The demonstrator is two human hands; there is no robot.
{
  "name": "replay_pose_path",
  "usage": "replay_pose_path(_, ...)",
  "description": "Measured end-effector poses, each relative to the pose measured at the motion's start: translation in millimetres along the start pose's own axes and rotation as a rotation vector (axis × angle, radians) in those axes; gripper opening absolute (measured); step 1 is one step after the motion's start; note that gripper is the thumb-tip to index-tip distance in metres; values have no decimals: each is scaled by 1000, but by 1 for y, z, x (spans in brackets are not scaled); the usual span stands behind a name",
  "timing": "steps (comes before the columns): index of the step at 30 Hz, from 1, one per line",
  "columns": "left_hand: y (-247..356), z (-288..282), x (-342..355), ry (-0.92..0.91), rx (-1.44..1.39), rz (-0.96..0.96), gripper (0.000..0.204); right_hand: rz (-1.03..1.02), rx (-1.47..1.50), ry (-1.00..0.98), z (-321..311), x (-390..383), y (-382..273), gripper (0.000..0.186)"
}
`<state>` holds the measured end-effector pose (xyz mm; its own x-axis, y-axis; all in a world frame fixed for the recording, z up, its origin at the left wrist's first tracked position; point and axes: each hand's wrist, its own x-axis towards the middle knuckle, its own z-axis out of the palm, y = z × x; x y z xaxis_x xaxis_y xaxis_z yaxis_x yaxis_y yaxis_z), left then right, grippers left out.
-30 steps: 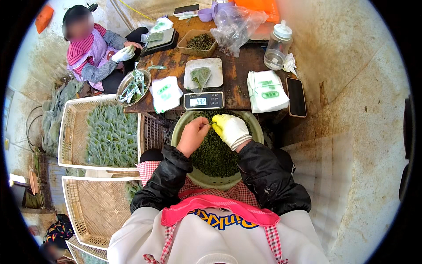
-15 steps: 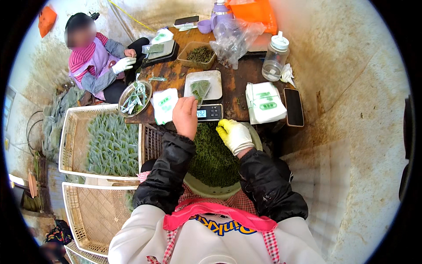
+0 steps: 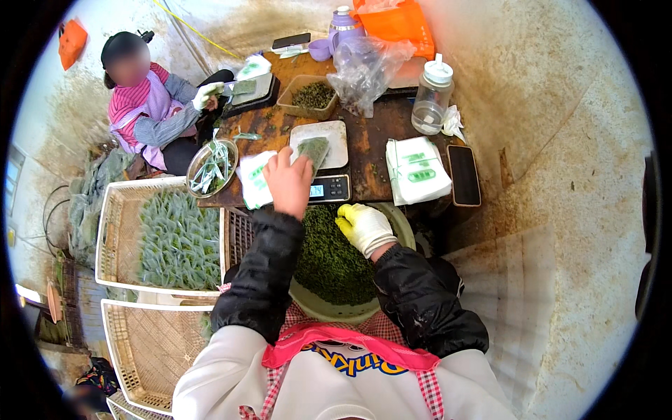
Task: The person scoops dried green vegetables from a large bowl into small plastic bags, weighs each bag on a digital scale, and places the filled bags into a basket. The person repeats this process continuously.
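My bare left hand [image 3: 290, 183] is at the kitchen scale [image 3: 337, 140], its fingers closed at the lower end of a small clear bag [image 3: 314, 148] of green leaves. The bag leans over the scale's white plate; my hand hides its lower end. My right hand [image 3: 367, 229], in a white glove with yellow fingertips, hovers over a round tub [image 3: 403, 225] of loose dark green leaves [image 3: 329, 269]. Its fingers are curled together, and whatever they may hold is hidden. A stack of flat white printed bags [image 3: 256, 175] lies beside my left hand.
Another stack of white bags [image 3: 418, 171] and a phone [image 3: 464, 175] lie at right, near a clear bottle [image 3: 432, 98]. A metal bowl [image 3: 231, 178] holds strips. Crates [image 3: 112, 241] stand at left, one with filled bags [image 3: 178, 238]. A co-worker [image 3: 150, 112] sits beyond at a second scale [image 3: 262, 91].
My left hand has shifted from the bag's lower tip farther onto it, and the bag has tilted. My right hand stays over the tub. The co-worker's gloved hand now holds a filled bag.
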<state>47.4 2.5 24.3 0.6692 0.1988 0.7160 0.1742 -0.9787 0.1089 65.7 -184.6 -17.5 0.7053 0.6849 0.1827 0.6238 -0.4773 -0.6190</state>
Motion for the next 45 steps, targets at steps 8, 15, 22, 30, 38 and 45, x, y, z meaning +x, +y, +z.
replay_pose_path(8,-18,-24,-46,67,-365,-296,10,-101,-62,-281,0,0,-5,20)
replay_pose_path(15,-3,-27,-32,29,-135,-70,16,-54,-326,-675,15,3,-3,51)
replay_pose_path(22,3,-4,-10,-163,123,26,15,-15,-401,-769,5,1,-15,51)
replay_pose_path(30,6,-15,-5,-3,126,10,5,-10,-403,-775,8,0,-12,41)
replay_pose_path(38,2,-32,-10,149,-135,-132,6,-18,-179,-302,-3,7,-6,30)
replay_pose_path(45,24,-58,-23,44,-413,-200,9,-30,690,282,-2,16,-20,46)
